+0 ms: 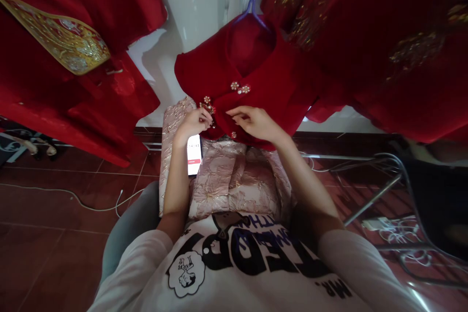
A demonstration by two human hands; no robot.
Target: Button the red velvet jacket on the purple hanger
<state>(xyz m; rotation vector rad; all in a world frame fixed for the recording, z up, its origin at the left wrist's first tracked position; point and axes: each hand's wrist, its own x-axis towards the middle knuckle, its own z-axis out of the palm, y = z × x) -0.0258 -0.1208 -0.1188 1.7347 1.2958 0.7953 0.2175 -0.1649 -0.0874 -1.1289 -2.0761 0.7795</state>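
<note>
A red short cape-like garment [288,78] hangs from a blue-purple hanger [252,2], its lower part resting over my lap. Gold and pearl flower buttons [240,88] sit on its front, and a single flower bead [233,134] lies lower down. My left hand [194,123] is closed, its fingertips pinching at a beaded flower ornament [207,104] by the garment's left edge. Over the garment's front is my right hand [254,122], fingers bent and thumb close to the forefinger. Whatever is between those fingertips is too small to make out.
Pink brocade cloth [219,180] covers my lap, with a lit phone [194,156] on it beneath my left wrist. Red garments with gold embroidery [73,44] hang at both sides. A metal-framed chair [431,195] and white cables [395,229] stand at right on the tiled floor.
</note>
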